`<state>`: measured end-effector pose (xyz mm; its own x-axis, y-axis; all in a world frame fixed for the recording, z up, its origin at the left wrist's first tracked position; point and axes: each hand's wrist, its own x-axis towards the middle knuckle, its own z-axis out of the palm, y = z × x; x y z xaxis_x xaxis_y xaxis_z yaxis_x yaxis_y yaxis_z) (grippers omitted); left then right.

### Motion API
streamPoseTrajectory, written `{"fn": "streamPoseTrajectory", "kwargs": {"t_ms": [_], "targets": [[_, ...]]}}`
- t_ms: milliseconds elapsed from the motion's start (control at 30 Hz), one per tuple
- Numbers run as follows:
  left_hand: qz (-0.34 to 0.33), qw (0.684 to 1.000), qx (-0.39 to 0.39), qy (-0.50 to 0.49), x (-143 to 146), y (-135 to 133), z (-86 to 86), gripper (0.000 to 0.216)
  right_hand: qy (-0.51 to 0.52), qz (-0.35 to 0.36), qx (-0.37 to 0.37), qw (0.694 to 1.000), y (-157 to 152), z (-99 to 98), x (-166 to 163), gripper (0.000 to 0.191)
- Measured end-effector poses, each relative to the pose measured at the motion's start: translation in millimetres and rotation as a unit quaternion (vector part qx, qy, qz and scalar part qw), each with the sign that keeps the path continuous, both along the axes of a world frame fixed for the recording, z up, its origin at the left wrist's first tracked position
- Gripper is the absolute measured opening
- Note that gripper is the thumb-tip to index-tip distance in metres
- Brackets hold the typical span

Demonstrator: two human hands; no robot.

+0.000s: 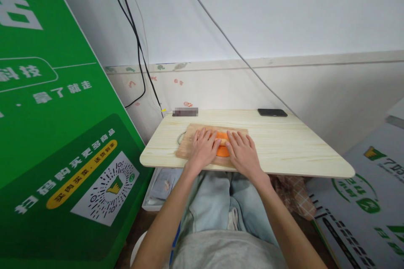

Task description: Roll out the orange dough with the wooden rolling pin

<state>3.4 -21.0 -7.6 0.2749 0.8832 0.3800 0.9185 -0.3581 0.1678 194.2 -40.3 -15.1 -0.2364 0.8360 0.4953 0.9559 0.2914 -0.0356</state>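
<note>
A wooden cutting board (194, 131) lies on a small pale wooden table (284, 147). On the board sits an orange object (222, 150), mostly covered by my hands. My left hand (203, 148) rests flat on the board, its fingers touching the object's left side. My right hand (243, 151) lies flat beside it, fingers spread, touching the object's right side. What the object is I cannot tell.
A black phone (272, 112) lies at the table's far right edge. A big green panel (53, 134) leans at the left. Cables (139, 50) hang down the white wall. Printed boards (372, 193) lie to the right, a white bin (160, 189) under the table.
</note>
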Motion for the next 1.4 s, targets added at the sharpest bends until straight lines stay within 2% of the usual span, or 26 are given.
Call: {"fn": "streamPoseTrajectory", "kwargs": {"t_ms": [133,233,333,467,600,767,933,1033,1100,1200,1400], "targets": [[0.001,0.998,-0.06,0.011,7.2,37.4,16.5,0.058,-0.019,-0.011,-0.073,0.997,39.8,16.9,2.0,0.062],[0.008,0.995,-0.094,0.017,9.8,52.8,25.3,0.059,-0.03,-0.033,-0.092,0.995,59.9,25.9,0.3,0.06],[0.011,0.994,-0.108,0.019,11.5,53.4,29.1,0.062,-0.039,-0.035,-0.085,0.995,72.2,29.4,-1.0,0.057],[0.018,0.996,-0.089,0.013,14.8,36.0,25.4,0.061,-0.048,-0.027,-0.092,0.994,74.2,30.6,1.1,0.057],[0.026,0.999,-0.037,0.005,19.3,11.9,13.4,0.058,-0.046,-0.002,-0.074,0.996,54.9,23.7,8.3,0.059],[0.018,0.999,0.033,0.006,20.1,-24.6,-3.0,0.061,-0.014,0.005,0.017,1.0,4.0,-1.1,17.2,0.062],[-0.001,0.997,0.071,0.006,13.8,-66.0,-13.2,0.061,0.001,0.01,0.064,0.998,-45.1,-18.0,20.2,0.058],[-0.014,0.997,0.07,0.006,9.6,-74.3,-14.5,0.059,0.002,0.019,0.069,0.997,-53.0,-20.7,21.7,0.059],[-0.018,0.998,0.061,0.005,8.0,-68.3,-13.6,0.058,0.004,0.022,0.061,0.998,-46.2,-19.9,22.5,0.059],[-0.015,0.999,0.041,0.002,7.4,-45.5,-10.1,0.058,0.0,0.014,0.03,0.999,-22.8,-12.7,21.4,0.061],[-0.026,1.0,-0.012,0.013,6.2,13.2,10.0,0.053,-0.032,-0.015,-0.067,0.997,27.2,17.9,13.0,0.062]]}}
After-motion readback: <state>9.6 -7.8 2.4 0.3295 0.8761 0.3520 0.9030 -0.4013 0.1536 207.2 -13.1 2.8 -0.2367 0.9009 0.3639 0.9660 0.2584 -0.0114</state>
